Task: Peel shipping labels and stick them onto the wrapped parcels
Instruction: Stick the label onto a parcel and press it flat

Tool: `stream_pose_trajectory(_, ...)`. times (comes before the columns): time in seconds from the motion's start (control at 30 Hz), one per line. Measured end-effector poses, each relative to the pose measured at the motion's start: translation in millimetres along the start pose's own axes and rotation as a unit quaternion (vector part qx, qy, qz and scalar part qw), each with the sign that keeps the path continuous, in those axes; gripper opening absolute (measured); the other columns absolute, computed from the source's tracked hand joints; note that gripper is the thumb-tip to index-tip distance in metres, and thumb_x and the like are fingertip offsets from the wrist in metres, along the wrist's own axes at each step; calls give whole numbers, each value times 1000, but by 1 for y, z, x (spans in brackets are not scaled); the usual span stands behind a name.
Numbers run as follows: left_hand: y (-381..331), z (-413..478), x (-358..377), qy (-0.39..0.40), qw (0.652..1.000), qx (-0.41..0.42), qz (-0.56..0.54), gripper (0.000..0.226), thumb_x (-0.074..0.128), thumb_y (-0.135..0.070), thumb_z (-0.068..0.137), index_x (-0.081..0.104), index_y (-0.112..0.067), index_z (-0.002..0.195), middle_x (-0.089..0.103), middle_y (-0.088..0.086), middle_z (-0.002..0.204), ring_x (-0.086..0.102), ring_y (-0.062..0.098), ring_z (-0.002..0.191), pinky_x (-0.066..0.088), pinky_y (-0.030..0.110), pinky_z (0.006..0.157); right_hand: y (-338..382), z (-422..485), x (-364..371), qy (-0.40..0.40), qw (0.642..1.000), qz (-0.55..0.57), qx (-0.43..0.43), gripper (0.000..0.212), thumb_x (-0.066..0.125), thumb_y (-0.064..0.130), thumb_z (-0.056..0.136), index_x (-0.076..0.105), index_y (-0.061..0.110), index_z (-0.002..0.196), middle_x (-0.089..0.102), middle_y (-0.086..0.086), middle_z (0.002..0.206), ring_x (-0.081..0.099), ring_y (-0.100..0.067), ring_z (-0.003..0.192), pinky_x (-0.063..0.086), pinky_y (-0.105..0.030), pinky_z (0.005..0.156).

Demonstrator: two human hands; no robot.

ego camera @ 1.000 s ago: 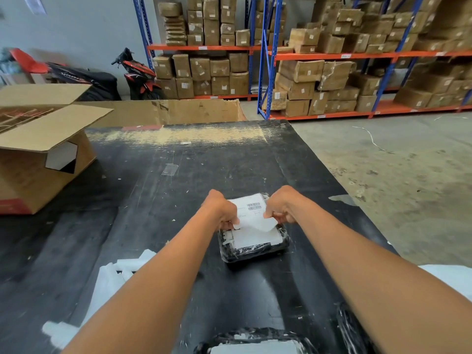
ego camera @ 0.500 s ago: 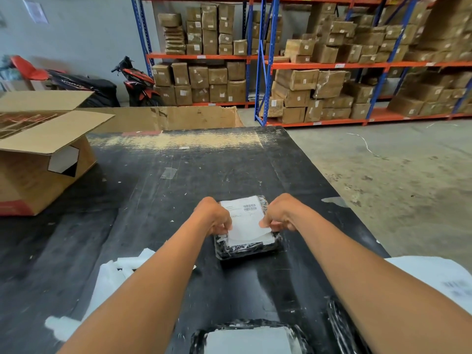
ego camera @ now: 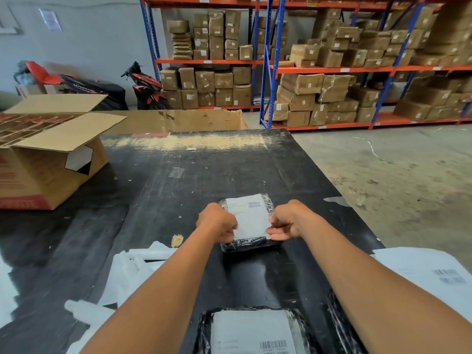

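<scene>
The shipping label (ego camera: 249,215) lies across the top of the small wrapped parcel (ego camera: 245,247), its barcode at the far right corner and its near edge between my fingers. My left hand (ego camera: 217,223) is curled and pinches the label's left edge. My right hand (ego camera: 288,223) is curled too and pinches the near right corner, thumb on top. I cannot tell whether the near end is already stuck down. The parcel is black and glossy and sits flat on the black table (ego camera: 217,169), straight ahead of me. Nearer to me than this parcel, a second parcel (ego camera: 204,330) lies at the bottom of my view with a white label already on it. To the near right of the parcel, a third black bundle (ego camera: 341,325) shows beside my right forearm. Beyond that forearm lies a white sheet of labels (ego camera: 429,272) with barcodes. To the near left of the parcel, peeled white backing papers (ego camera: 130,274) lie crumpled in a loose heap. Far to the left of the parcel stands an open cardboard carton (ego camera: 46,169) with its flaps up. Well beyond the parcel, past the table's far edge, blue and orange racks (ego camera: 332,70) hold stacked brown boxes, and a motorbike (ego camera: 148,88) is parked by the wall.
</scene>
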State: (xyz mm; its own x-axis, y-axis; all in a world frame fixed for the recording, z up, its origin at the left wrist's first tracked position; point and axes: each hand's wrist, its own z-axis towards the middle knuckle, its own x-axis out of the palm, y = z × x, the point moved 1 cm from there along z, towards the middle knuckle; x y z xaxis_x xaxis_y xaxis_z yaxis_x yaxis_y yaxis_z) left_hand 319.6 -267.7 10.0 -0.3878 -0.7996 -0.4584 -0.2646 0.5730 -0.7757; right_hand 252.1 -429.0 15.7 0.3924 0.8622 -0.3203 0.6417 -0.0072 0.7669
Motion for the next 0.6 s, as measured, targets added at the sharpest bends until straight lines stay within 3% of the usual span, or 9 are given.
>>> stream_pose_trajectory(0.17, 1, -10, -2, -59, 995, 31, 72, 9, 71, -3, 73, 62, -6, 74, 68, 8, 57, 63, 19, 45, 55, 24, 53, -4, -1, 3, -16, 1000, -9, -15, 12, 51, -10, 89, 56, 1, 87, 59, -14, 74, 64, -23, 58, 57, -31, 43)
stream_pose_trajectory(0.3, 9, -5, -1, -33, 996, 56, 57, 22, 71, -2, 70, 61, -17, 84, 70, 8, 68, 70, 24, 63, 61, 32, 74, -7, 0, 7, -81, 988, -94, -94, 20, 52, -11, 73, 63, 4, 81, 68, -19, 81, 64, -30, 61, 60, -43, 58)
stream_pose_trajectory(0.4, 13, -3, -1, -11, 993, 96, 68, 33, 68, -2, 73, 61, -27, 93, 69, 9, 83, 72, 28, 78, 61, 36, 77, -7, -5, 7, -90, 969, -172, -152, 45, 44, -7, 74, 59, 22, 104, 66, -17, 105, 66, -35, 90, 58, -36, 58)
stream_pose_trajectory(0.43, 14, -3, -1, -7, 991, 105, 79, 35, 65, -2, 75, 61, -31, 95, 69, 10, 91, 71, 29, 82, 60, 35, 77, -6, -7, 8, -75, 965, -195, -161, 54, 42, -6, 77, 57, 30, 115, 62, -14, 117, 62, -34, 98, 55, -34, 61)
stream_pose_trajectory(0.5, 12, -3, 1, 3, 988, 113, 102, 42, 58, -3, 78, 62, -37, 101, 68, 14, 106, 70, 30, 86, 58, 32, 76, -3, -12, 8, -44, 947, -260, -183, 68, 38, -3, 84, 50, 36, 139, 54, -9, 138, 55, -32, 117, 53, -34, 86)
stream_pose_trajectory(0.57, 10, -4, 4, 10, 983, 112, 144, 51, 51, -4, 82, 64, -38, 118, 66, 15, 117, 69, 32, 96, 57, 34, 84, 0, -20, 11, -20, 924, -338, -180, 65, 35, 0, 91, 44, 32, 148, 44, -7, 152, 43, -33, 136, 39, -35, 110)
stream_pose_trajectory(0.6, 9, -2, 4, 8, 980, 111, 166, 52, 49, -7, 84, 62, -34, 127, 64, 15, 121, 68, 33, 101, 56, 35, 89, 0, -22, 12, -11, 915, -367, -169, 60, 34, 2, 95, 44, 27, 149, 40, -9, 155, 38, -36, 140, 33, -36, 114)
